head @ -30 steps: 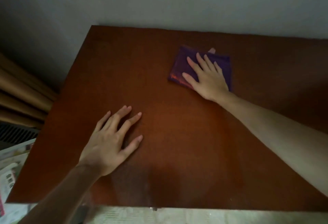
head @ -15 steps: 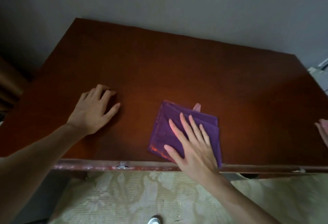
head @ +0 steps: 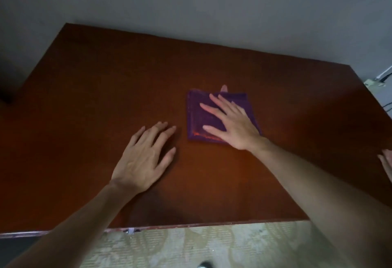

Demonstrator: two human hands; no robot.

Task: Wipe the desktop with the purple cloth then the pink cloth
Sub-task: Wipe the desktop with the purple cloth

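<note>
Purple-cloth wiping looks underway — the right hand [head: 230, 122] presses flat, fingers spread, on the purple cloth [head: 196, 117] beneath it, left hand [head: 146, 157] flat alongside on the desktop [head: 106, 87] — next calls for steady sliding pressure.

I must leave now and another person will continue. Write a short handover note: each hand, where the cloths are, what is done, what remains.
Right hand: flat, fingers spread, pressing the folded purple cloth onto the desktop, right of centre.
Left hand: open, resting flat on the bare wood beside the cloth, not touching it.
Another person's hand shows at the right edge.
Pink cloth: not in view.
Done: the purple cloth is on the desk under the hand; how much has been wiped cannot be told.
Left: finish the purple wipe, then find the pink cloth and wipe again.
</note>
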